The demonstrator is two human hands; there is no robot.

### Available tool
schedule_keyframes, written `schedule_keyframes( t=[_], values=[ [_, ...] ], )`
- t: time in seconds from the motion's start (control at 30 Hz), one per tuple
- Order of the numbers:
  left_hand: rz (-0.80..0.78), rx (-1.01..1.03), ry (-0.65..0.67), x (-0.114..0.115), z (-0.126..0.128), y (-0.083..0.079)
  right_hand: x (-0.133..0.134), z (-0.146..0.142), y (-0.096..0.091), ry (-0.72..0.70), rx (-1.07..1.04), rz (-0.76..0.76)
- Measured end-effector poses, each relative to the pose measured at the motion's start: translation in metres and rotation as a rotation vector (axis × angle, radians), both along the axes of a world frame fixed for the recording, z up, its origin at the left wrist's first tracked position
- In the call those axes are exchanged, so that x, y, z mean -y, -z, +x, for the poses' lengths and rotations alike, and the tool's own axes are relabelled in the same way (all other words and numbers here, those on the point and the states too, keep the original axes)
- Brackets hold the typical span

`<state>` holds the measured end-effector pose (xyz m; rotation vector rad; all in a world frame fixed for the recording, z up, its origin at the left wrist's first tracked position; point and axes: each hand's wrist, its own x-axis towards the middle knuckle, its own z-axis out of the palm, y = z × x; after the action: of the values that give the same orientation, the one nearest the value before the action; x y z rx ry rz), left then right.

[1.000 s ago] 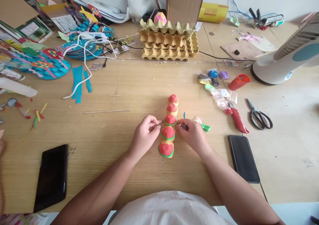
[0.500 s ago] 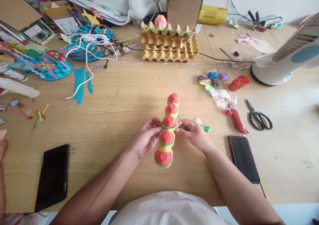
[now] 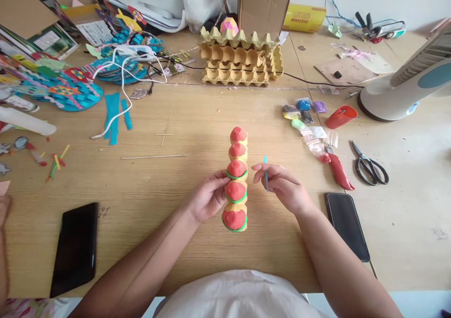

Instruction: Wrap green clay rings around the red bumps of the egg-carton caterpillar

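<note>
A strip of egg carton point(image 3: 242, 205) stands out in front of me, its row of bumps covered in red clay. Green clay bands ring the three bumps nearest me; the two farther ones show only red over the yellowish carton. My left hand point(image 3: 208, 193) pinches the strip's left side around the middle. To the right of the strip and apart from it is my right hand point(image 3: 282, 186), its fingers curled around a thin blue clay tool point(image 3: 266, 179) that points up and down in the view.
Right: black phone point(image 3: 347, 226), scissors point(image 3: 369, 165), red-handled knife point(image 3: 338, 167), clay packets point(image 3: 303, 111), red cup point(image 3: 341, 117), fan point(image 3: 384, 97). Left: another phone point(image 3: 74, 250), white cable point(image 3: 123, 90), blue woven crafts point(image 3: 77, 97). Egg cartons point(image 3: 236, 76) lie behind. Another person's arm point(image 3: 3, 243) shows far left.
My right hand has let go of the strip and moved right with the blue clay tool, covering the green packet. The strip has straightened slightly in my left hand.
</note>
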<state>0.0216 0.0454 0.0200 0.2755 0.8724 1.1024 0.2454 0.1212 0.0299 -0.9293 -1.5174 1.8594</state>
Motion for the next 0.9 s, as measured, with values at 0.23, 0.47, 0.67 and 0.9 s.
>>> schedule_keyframes(
  t=[0.23, 0.47, 0.67, 0.9],
  values=[
    [0.021, -0.032, 0.007, -0.002, -0.001, -0.001, 0.002, -0.002, 0.000, 0.155, -0.121, -0.038],
    [-0.013, -0.018, 0.039, 0.000, 0.001, -0.006, 0.017, -0.008, -0.004, 0.083, -0.156, -0.106],
    [0.015, -0.095, 0.060, 0.002, 0.003, -0.006, 0.023, -0.013, 0.000, 0.072, -0.040, 0.094],
    [0.010, -0.083, 0.029, 0.002, 0.004, -0.007, 0.022, -0.024, 0.003, 0.240, 0.094, 0.170]
  ],
)
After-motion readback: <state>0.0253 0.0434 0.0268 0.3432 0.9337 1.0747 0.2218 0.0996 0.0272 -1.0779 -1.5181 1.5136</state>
